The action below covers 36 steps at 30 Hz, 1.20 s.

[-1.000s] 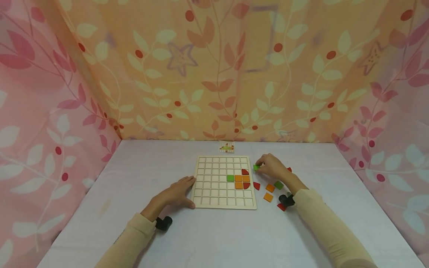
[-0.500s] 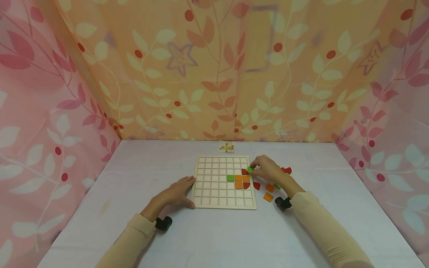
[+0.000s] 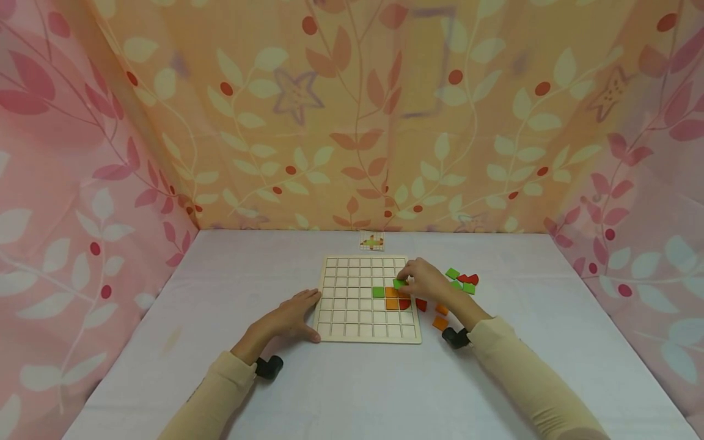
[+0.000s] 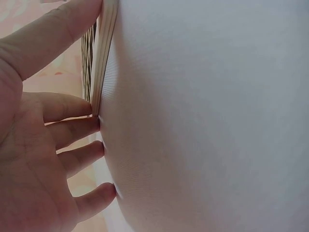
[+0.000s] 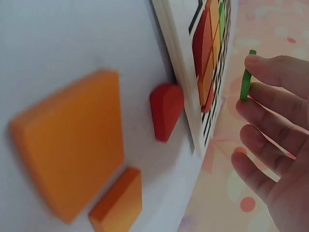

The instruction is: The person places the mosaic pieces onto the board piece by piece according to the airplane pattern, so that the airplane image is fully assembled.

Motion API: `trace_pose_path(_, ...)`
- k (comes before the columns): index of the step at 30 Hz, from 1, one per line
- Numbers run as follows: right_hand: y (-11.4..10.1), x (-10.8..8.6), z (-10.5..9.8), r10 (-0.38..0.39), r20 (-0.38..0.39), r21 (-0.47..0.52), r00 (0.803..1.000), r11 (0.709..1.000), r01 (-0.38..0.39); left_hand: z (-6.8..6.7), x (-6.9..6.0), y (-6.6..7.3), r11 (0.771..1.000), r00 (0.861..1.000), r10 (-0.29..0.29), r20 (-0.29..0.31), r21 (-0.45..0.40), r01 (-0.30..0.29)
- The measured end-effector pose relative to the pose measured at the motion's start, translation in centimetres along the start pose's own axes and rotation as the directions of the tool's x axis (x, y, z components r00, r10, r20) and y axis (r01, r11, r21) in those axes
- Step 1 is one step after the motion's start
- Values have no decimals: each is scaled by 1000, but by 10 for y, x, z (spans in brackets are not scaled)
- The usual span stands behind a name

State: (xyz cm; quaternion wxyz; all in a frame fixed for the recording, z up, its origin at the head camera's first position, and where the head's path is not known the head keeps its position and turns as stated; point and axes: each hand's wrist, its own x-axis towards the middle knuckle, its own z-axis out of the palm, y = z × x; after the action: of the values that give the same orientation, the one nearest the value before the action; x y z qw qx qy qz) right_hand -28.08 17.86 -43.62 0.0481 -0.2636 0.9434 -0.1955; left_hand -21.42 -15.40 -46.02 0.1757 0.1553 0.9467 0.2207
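At a white table [image 3: 357,391], the right hand [image 3: 429,281] pinches a green tile [image 5: 245,82] at its fingertips [image 5: 257,65], left hand [image 3: 289,315] spread.

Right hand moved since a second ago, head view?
Yes: the right hand has moved left against the wooden board, bringing the pinched green tile from beyond its right edge to over the grid.

I have both arms stretched forward, the left arm [image 3: 211,394] slanting in from the lower left, the right arm [image 3: 533,379] from the lower right. My left hand [image 3: 288,315] keeps its thumb wide of four fanned fingers. On my right-wrist feed, the right hand [image 3: 431,282] pinches between thumb and two fingers, the others loosely bent.
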Motion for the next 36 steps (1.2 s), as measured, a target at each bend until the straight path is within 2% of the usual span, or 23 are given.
trace_pose_path(7,-3,2,8,-26,6,-3,1000,1000,26,2,0,-2,1000,1000,-1,1,2,1)
trace_pose_path(16,-11,1,16,-11,30,10,999,1000,11,2,1,-3,1000,1000,14,-2,-5,-14)
trace_pose_path(30,-25,0,20,-135,-4,-75,991,988,134,2,0,-4,1000,1000,23,-11,-2,-23)
trace_pose_path(36,-31,2,26,-131,6,-102,991,986,131,2,1,-4,1000,1000,20,-9,0,-20)
